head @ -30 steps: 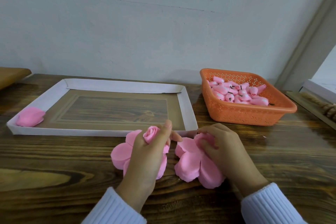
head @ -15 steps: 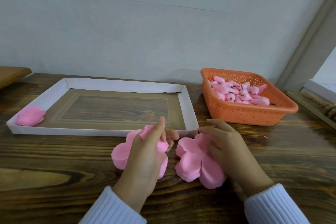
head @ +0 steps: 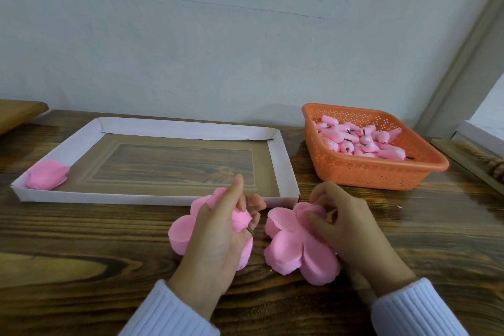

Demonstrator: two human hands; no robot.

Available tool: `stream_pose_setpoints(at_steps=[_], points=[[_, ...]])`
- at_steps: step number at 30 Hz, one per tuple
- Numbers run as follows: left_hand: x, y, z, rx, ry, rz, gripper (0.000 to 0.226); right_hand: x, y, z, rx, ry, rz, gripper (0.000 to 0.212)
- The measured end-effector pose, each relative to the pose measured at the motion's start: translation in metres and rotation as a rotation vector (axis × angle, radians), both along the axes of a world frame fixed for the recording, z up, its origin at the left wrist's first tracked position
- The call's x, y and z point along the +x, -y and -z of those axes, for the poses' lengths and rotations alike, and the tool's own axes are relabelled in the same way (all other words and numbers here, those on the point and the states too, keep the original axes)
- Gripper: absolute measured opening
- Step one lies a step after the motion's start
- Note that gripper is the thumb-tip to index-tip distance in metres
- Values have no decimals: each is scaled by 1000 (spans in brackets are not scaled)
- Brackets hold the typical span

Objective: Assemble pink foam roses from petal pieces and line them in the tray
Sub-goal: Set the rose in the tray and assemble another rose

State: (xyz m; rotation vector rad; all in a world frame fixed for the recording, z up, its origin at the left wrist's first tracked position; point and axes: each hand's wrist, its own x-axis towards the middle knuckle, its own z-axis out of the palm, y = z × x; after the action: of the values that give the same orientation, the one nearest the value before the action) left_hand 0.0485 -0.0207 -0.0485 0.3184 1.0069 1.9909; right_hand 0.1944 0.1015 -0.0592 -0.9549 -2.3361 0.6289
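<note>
Gripping a pink bud (head: pixel 241 219) by its stem, the left hand (head: pixel 218 237) sits over one petal stack (head: pixel 180 234) on the desk (head: pixel 81 240); the right hand (head: pixel 346 226) pinches a second petal stack (head: pixel 294 248). Only one rose (head: pixel 47 178) lies in the tray (head: pixel 281 161), so most work remains.

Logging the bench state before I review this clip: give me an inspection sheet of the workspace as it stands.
Surface: dark wooden table, glossy.
Job's things: white tray holds one pink rose in its near-left corner; orange basket of rose buds at right; left petal stack and right petal stack lie in front of the tray.
Clutter: nothing seen.
Hands: left hand grips a bud over the left petal stack; right hand pinches the top of the right petal stack.
Cables: nothing seen.
Surroundings: pale wall behind; wooden board at far left.
</note>
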Motion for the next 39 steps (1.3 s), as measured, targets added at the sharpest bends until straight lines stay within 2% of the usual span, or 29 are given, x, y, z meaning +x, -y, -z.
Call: stream_pose_setpoints(at_steps=[4, 7, 8, 9, 11, 12, 13, 15, 17, 20, 22, 30, 32, 35, 36, 38, 39], points=[[-1, 0, 1, 9, 6, 10, 34, 0, 1, -4, -85, 64, -2, 14], [-2, 1, 2, 4, -7, 9, 34, 1, 5, -10, -177, -77, -24, 15], [-2, 2, 2, -2, -15, 5, 34, 1, 7, -14, -294, -221, -35, 15], [-2, 1, 2, -6, -21, 1, 34, 2, 8, -17, -494, -414, -45, 17], [-1, 1, 2, 4, -9, -15, 34, 3, 8, -22, -1015, -813, -58, 19], [-1, 0, 2, 15, 11, -29, 34, 2, 8, -25, -1180, -914, -10, 22], [-1, -1, 1, 24, 30, -42, 34, 3, 7, -28, -1277, -937, 42, 24], [-1, -3, 2, 23, 42, -58, 35, 1, 10, -28, -1343, -884, 70, 27], [-3, -3, 4, 23, 33, -59, 36, -2, 14, -26, -1262, -775, 76, 23], [-3, -2, 7, 38, -10, -49, 35, -3, 16, -20, -785, -428, 152, 16], [-2, -2, 8, 74, -44, -39, 35, -5, 19, -19, -627, -281, 165, 14], [6, 5, 9, 264, -194, 94, 45, -13, 35, -19, -669, -378, 33, 9], [6, 6, 7, 305, -182, 107, 47, -14, 38, -20, -614, -375, -15, 10], [4, 6, 7, 260, -273, 42, 50, -20, 44, -19, -461, -347, -42, 9], [4, 5, 8, 255, -309, 19, 57, -21, 47, -19, -411, -335, -51, 10], [5, 2, 9, 235, -418, -47, 96, -23, 52, -18, -338, -301, -69, 12], [8, 2, 8, 212, -482, -98, 109, -24, 56, -18, -338, -305, -89, 13]])
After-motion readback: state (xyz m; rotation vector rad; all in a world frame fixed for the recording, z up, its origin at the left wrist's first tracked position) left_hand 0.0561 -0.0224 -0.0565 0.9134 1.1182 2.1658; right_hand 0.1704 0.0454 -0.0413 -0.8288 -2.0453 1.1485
